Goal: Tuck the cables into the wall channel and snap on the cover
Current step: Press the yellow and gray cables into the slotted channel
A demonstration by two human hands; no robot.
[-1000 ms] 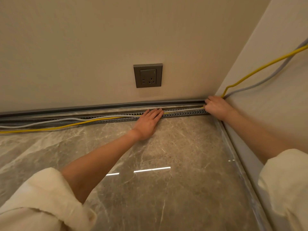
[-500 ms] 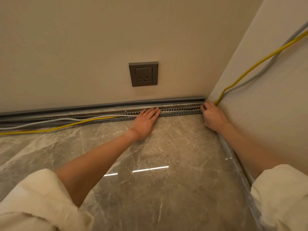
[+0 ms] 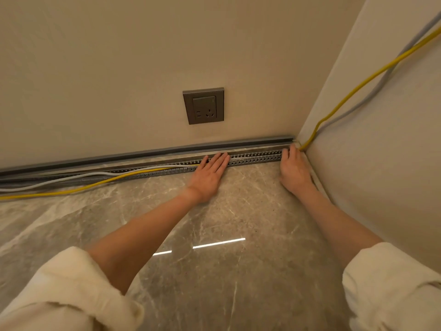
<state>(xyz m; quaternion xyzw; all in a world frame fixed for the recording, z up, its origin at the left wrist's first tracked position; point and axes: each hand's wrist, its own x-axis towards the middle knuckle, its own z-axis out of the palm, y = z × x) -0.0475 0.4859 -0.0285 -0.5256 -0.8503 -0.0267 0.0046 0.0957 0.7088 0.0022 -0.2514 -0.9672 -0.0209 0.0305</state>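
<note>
Left hand [image 3: 210, 176]: palm down on the marble floor [image 3: 214, 271], fingers [image 3: 220, 160] extended, close together and flat, tips resting on the slotted grey wall channel [image 3: 255, 158] below the wall socket [image 3: 203, 105]. Nothing held.

Right hand [image 3: 294, 170]: at the room corner, back of hand up, fingers [image 3: 286, 152] curled down onto the channel end, just beside the side wall [image 3: 381, 163]. Cannot tell whether anything is pinched beneath them.

Yellow cable [image 3: 358, 88]: descending along the side wall, bending at the corner and meeting the channel beside the right hand. Hidden between the two hands; emerging left of the left hand, leaving the channel and lying on the floor towards the left edge.

Grey cable [image 3: 372, 93]: running down the side wall beside the yellow cable; lower end hidden at the corner.

White cable [image 3: 78, 176]: left of the left hand, lying along the channel area above the yellow cable.

Channel: open along its visible length at the foot of the back wall, cover not identifiable. Cream sleeves [image 3: 71, 295] pushed up on both forearms.
</note>
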